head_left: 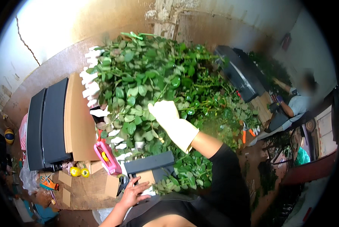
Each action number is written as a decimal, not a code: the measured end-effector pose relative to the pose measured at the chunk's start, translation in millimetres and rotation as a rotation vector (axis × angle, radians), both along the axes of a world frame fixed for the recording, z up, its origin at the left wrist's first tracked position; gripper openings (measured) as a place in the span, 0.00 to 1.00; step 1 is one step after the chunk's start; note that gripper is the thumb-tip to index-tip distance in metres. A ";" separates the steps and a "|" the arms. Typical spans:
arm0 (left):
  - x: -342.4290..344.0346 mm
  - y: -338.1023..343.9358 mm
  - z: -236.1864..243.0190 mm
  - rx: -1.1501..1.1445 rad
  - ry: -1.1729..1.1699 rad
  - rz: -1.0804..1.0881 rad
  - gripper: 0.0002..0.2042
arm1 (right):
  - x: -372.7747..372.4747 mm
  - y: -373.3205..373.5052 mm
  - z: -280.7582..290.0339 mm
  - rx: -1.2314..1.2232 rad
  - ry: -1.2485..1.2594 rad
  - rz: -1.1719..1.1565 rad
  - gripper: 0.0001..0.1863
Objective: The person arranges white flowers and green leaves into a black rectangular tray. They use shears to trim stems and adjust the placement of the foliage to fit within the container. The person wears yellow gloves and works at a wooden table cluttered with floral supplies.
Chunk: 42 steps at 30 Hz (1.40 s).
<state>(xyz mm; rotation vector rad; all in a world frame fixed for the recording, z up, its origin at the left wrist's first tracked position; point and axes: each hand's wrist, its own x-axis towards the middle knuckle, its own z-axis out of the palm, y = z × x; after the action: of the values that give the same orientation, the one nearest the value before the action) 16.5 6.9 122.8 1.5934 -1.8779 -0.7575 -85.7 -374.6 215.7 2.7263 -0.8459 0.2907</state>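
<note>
Step in hand, as judged: sorting or drawing stems from a heap of cut greenery. The right hand (165,112), in a pale glove, sits at centre frame, fingers curled closed into the leafy stems (154,75); which single stem it grips cannot be told. The heap fills the upper centre, with white-wrapped flower heads (90,81) along its left edge. The left hand (133,193), bare, lies at lower centre, fingers spread flat on a dark flat tray (148,163) beside a pink tool (107,157). Cardboard sheets (76,121) lie at left. Another person (296,106) works at right. Next move, in my judgement, calls for freeing one stem from tangled neighbours without stripping leaves.
</note>
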 end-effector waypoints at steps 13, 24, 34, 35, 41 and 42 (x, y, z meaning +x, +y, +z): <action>-4.3 1.5 11.1 0.026 -0.022 0.025 0.26 | -83.3 65.9 -6.3 0.544 0.383 -0.104 0.11; -5.7 3.2 3.7 0.025 -0.015 0.033 0.27 | -44.6 24.7 -7.7 0.078 -0.108 -0.225 0.11; -2.9 -2.5 2.8 0.005 -0.003 -0.015 0.27 | -99.9 27.4 42.5 -0.089 -0.428 0.270 0.18; -1.8 -5.4 9.0 -0.001 -0.015 -0.037 0.24 | -108.7 25.0 33.2 -0.016 -0.127 0.075 0.15; -0.3 -12.2 5.3 -0.129 -0.122 -0.024 0.16 | -137.6 8.6 -17.2 0.094 -0.164 -0.045 0.28; -3.2 -10.8 8.1 -0.155 -0.132 -0.022 0.13 | -134.5 15.4 -13.8 0.047 0.172 -0.168 0.31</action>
<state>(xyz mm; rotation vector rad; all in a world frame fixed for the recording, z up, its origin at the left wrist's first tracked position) 13.3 -3.9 130.9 1.5602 -1.9987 -0.5129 -220.2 -359.2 201.9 2.6534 -1.0346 0.0013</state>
